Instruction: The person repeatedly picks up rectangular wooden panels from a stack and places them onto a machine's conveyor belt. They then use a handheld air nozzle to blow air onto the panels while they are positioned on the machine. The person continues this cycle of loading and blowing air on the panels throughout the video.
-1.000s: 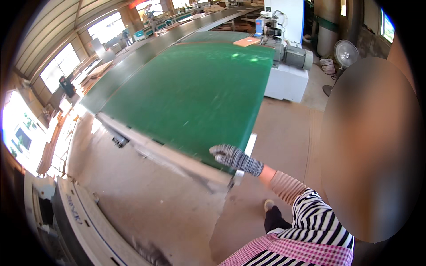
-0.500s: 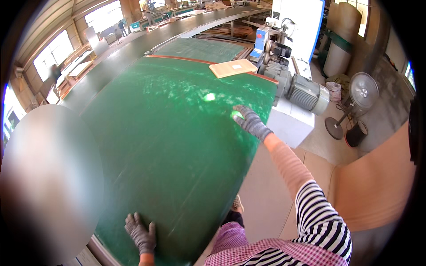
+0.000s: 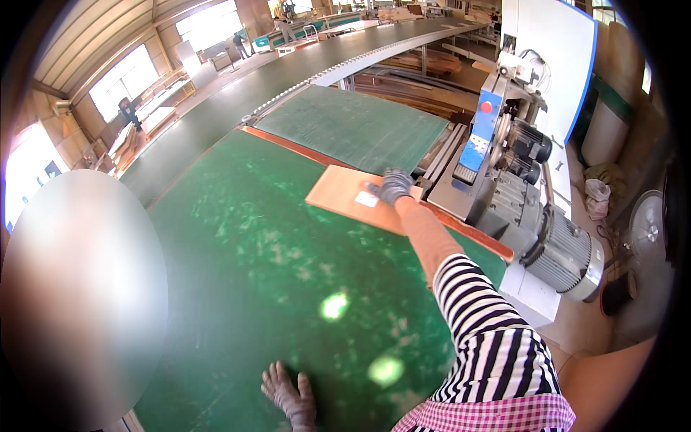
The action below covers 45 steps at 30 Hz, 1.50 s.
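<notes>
A flat, light-brown wooden board (image 3: 338, 196) with a small white label lies on the green surface (image 3: 237, 288), along its brown far edge strip. My right hand (image 3: 394, 187), in a grey glove, reaches far forward onto the board's far right part. Its thumb rests on top near the label, and its fingers bend over the far edge; their tips are hidden. Close to me, my left hand (image 3: 290, 396), also gloved in grey, lies flat on the green surface with fingers spread and nothing in it.
Beyond the strip is a second green belt (image 3: 353, 126). Right of it stands a machine with a blue control panel (image 3: 484, 126) and a large grey motor (image 3: 565, 252). A long dark conveyor (image 3: 288, 75) curves behind. A floor fan (image 3: 648, 219) stands at right. People work far off.
My right hand has moved forward from the bare green surface onto the wooden board. My view has shifted forward, closer to the machine. The left hand still lies flat on the surface.
</notes>
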Tool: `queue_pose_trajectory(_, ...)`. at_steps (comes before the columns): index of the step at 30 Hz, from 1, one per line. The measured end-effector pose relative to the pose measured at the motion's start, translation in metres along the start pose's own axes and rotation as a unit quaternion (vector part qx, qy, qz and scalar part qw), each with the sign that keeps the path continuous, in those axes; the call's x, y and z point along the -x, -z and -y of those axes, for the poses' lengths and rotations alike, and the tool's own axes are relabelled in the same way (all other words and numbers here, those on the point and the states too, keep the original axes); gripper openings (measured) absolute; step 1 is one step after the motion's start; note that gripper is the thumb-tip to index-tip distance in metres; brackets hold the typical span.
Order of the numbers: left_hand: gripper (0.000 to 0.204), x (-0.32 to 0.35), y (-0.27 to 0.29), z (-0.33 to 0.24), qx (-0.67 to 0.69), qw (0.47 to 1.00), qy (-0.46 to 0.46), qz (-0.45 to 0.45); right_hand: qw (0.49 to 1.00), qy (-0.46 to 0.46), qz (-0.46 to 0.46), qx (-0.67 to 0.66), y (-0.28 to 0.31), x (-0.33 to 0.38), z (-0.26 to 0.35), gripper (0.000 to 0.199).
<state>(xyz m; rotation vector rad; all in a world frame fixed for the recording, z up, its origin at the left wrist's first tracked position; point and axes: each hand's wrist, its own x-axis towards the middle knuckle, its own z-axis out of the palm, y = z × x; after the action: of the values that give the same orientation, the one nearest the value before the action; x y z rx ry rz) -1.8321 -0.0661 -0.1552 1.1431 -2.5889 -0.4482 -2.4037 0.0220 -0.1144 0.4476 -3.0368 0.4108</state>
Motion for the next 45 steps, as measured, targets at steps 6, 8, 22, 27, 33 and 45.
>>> queue_pose_trajectory(6, 0.066, -0.186, -0.107, -0.194, 0.043, 0.999, 0.016, -0.007, 0.986, 0.16, -0.034, -0.03, -0.049, -0.038, 0.04, 0.081)
queue_pose_trajectory(8, 0.068, -0.205, -0.129, -0.234, 0.104, 0.993, 0.047, -0.026, 0.981, 0.181, -0.066, -0.014, -0.052, -0.008, 0.052, 0.08)
queue_pose_trajectory(22, 0.076, 0.242, -0.028, -0.113, 0.434, 0.721, 0.404, -0.36, 0.822, 0.46, 0.293, -0.165, 0.003, 0.501, 0.072, 0.084)
queue_pose_trajectory(27, 0.057, 0.421, 0.051, -0.096, 0.656, 0.49, 0.4, -0.413, 0.634, 0.569, 0.463, -0.245, -0.031, 0.688, 0.057, 0.077)
queue_pose_trajectory(33, 0.041, 0.554, 0.113, -0.068, 0.032, 0.766, 0.501, -0.401, 0.109, 0.25, 0.896, -0.35, -0.03, 0.902, 0.08, 0.066)
queue_pose_trajectory(45, 0.052, 0.695, 0.208, 0.21, 0.001, 0.71, 0.441, -0.549, 0.05, 0.292, 0.897, -0.328, -0.068, 1.211, 0.259, 0.06)
